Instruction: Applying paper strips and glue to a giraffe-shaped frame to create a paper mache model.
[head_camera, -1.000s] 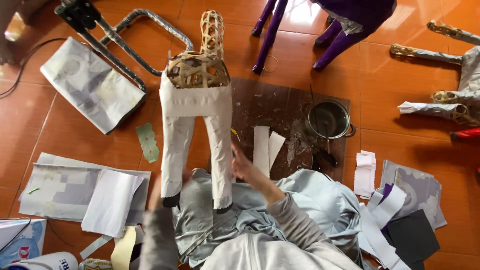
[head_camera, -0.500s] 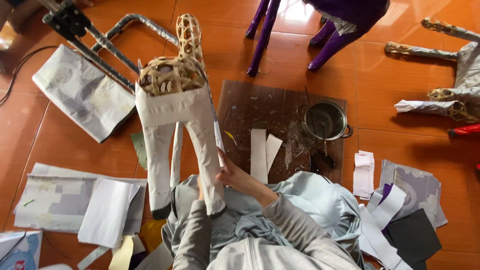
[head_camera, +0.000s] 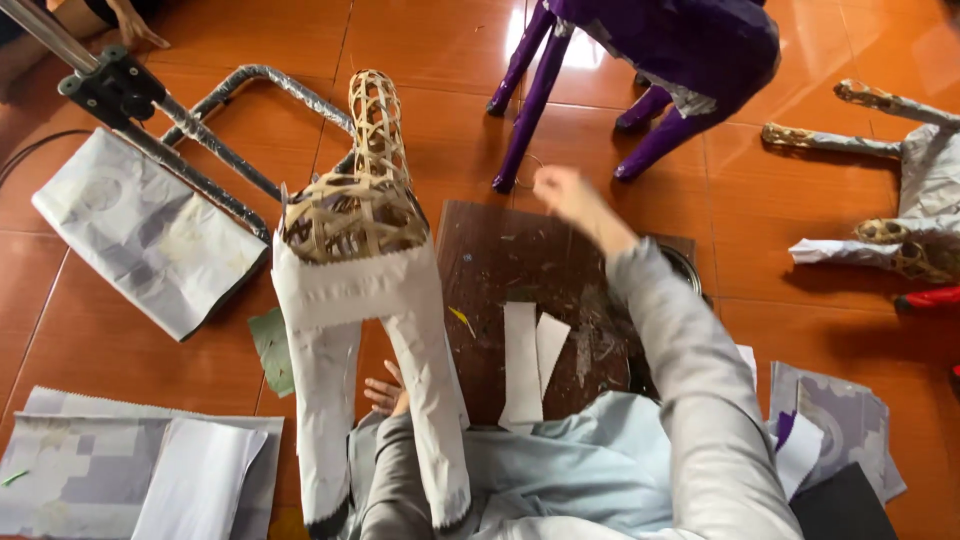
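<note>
A woven bamboo animal frame (head_camera: 352, 215) stands upright between my knees. White paper (head_camera: 350, 290) covers its lower body and both legs, while the neck and upper body are bare weave. My left hand (head_camera: 385, 390) sits between the two legs, against the inner side of the right leg. My right hand (head_camera: 563, 190) is lifted and stretched forward over the dark board (head_camera: 490, 250), blurred, touching nothing that I can see. Two white paper strips (head_camera: 528, 360) lie on the board's near edge.
A purple papered animal figure (head_camera: 680, 50) stands at the back. A partly papered frame (head_camera: 900, 210) lies at the right. A metal stand (head_camera: 150, 120) and grey paper sheets (head_camera: 150, 235) are at the left, more sheets (head_camera: 110, 470) at lower left. My sleeve mostly hides a metal pot (head_camera: 690, 265). Another person's hand (head_camera: 135, 25) is at top left.
My right hand has left the figure's leg and swung up and forward over the board. The frame has shifted right and nearer to me, and my left hand now shows between its legs.
</note>
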